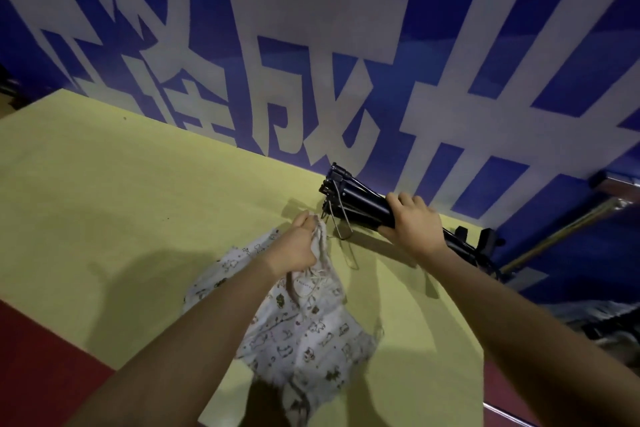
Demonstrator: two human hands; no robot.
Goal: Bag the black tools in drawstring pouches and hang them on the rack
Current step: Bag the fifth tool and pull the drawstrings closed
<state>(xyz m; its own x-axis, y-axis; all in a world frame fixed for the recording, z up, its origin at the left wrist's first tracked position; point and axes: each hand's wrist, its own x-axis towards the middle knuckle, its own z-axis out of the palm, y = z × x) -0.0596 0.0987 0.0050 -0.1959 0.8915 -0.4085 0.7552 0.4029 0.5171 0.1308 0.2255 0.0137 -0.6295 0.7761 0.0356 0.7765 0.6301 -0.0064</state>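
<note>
A long black folded tool [353,199], like a bundle of black rods, lies at the far right of the yellow-green table [138,184], pointing up-left. My right hand [412,224] grips it around the middle. A white drawstring pouch [308,329] printed with small animals lies crumpled near the table's front. My left hand [299,248] pinches the pouch's bunched mouth, just left of the tool's lower end. Thin cords [341,232] loop on the table between the two hands.
A blue wall banner [346,45] with big white characters stands right behind the table. A metal rail [568,229] runs along the wall at the right. Red floor [41,357] shows at the lower left, past the table's front edge.
</note>
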